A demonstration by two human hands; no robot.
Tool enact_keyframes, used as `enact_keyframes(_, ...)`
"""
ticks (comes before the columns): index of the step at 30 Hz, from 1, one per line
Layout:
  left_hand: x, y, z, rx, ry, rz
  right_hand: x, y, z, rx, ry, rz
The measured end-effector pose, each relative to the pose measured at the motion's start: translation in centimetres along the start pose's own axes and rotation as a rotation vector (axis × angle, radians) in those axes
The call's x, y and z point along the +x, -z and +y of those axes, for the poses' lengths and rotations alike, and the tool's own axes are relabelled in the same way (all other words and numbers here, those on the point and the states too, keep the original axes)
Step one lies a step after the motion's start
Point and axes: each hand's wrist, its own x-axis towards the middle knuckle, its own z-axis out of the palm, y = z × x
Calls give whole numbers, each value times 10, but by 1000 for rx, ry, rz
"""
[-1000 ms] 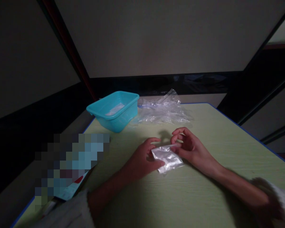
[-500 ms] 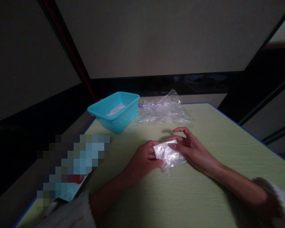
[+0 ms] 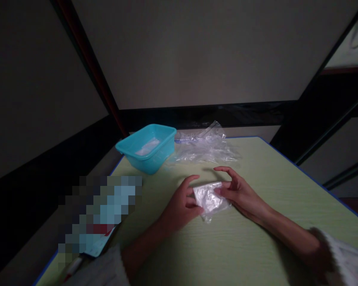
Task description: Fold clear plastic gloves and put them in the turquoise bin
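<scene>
The left hand [image 3: 179, 204] pinches the left side of a folded clear plastic bag [image 3: 211, 198], thumb on its near face and fingers behind; its index finger, which lay against the bag half a second ago, now stands off it. The right hand [image 3: 241, 192] is clamped on the bag's right side with its thumb on top, index finger arched clear as before. The bag is between the hands, over the middle of the table [image 3: 241, 254]. At the far left, the turquoise plastic basin [image 3: 164, 156] and the crumpled clear plastic [image 3: 205, 147] beside it remain in place.
</scene>
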Motion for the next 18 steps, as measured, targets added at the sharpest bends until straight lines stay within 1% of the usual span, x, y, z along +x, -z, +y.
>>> enact_keyframes(2, -1, 1, 1, 11, -27, -23, 0, 0, 0, 22, -5, 5)
enact_keyframes(6, 2, 4, 2, 6, -25, -71, 0, 2, 2, 8, -7, -31)
enact_keyframes(12, 2, 6, 3, 119, -74, -117, 2, 5, 3, -57, 13, -195)
enact_keyframes(18, -3, 4, 6, 165, -50, -214, 0, 7, -4, -142, 28, -338)
